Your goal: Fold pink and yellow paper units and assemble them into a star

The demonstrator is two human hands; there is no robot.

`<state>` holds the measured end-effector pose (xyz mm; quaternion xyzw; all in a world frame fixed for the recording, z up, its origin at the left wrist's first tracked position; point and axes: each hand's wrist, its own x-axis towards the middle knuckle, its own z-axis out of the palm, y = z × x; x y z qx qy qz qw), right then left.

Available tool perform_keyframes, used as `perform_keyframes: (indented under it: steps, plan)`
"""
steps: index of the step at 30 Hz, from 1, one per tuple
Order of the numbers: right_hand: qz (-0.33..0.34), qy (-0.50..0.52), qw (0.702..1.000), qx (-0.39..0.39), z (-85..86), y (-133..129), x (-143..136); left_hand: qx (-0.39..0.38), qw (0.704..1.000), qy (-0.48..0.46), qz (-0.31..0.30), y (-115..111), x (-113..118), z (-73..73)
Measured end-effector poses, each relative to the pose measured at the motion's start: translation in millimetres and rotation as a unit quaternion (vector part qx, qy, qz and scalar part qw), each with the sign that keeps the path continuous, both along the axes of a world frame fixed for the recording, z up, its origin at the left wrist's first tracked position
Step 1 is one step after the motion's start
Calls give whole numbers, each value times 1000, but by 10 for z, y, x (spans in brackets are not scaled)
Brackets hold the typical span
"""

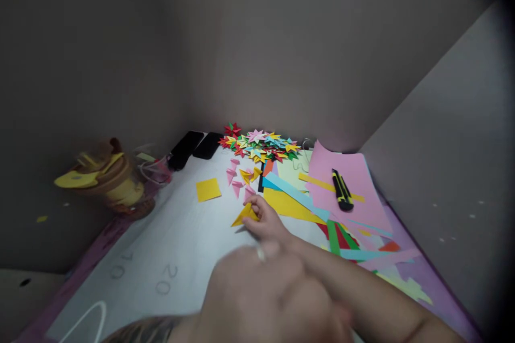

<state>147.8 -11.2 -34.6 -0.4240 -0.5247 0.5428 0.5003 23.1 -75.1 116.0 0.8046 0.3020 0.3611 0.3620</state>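
My right hand (pixel 263 218) reaches in from the lower right. Its fingers pinch a folded yellow paper triangle (pixel 243 215) just above the white sheet (pixel 173 236). Close to the camera, my left hand (pixel 261 289) is large and smeared, with a ring on one finger; how its fingers are held does not show. Several small folded pink paper pieces (pixel 236 187) lie beyond the right hand, beside folded yellow pieces (pixel 250 175). To their left lies a flat yellow paper square (pixel 208 189).
Colourful folded paper stars (pixel 261 146) are heaped at the back. On the right, a box cutter (pixel 341 191) rests on pink sheets (pixel 362 171), near paper strips (pixel 295 195) and scraps. Two dark phones (pixel 185 149) and a cluttered container (pixel 116 185) stand left. Walls enclose the back.
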Motion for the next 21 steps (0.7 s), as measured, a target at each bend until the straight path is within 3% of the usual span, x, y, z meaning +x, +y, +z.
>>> perform_keyframes:
  steps: [2, 4, 7, 9, 11, 17, 21]
  plan:
    - [-31, 28, 999, 1, 2, 31, 20, 71, 991, 60, 92, 272, 29, -189]
    - [-56, 34, 998, 6, 0, 67, 43, 70, 978, 64, 185, 572, -36, -515]
    - [-73, 12, 997, 5, -9, 103, 67, -62, 981, 48, 176, 904, -180, -1014]
    - [-76, -1, 997, -1, -14, 109, 69, -127, 982, 39, 134, 985, -231, -1212]
    - [-77, 2, 997, -6, -15, 106, 62, -165, 979, 27, 119, 984, -235, -1283]
    - [-84, 48, 993, -68, 4, 102, 45, -256, 957, -19, 133, 960, -189, -1234]
    - [-65, -16, 997, -43, 31, 60, 36, -309, 939, -80, 131, 996, -192, -1272]
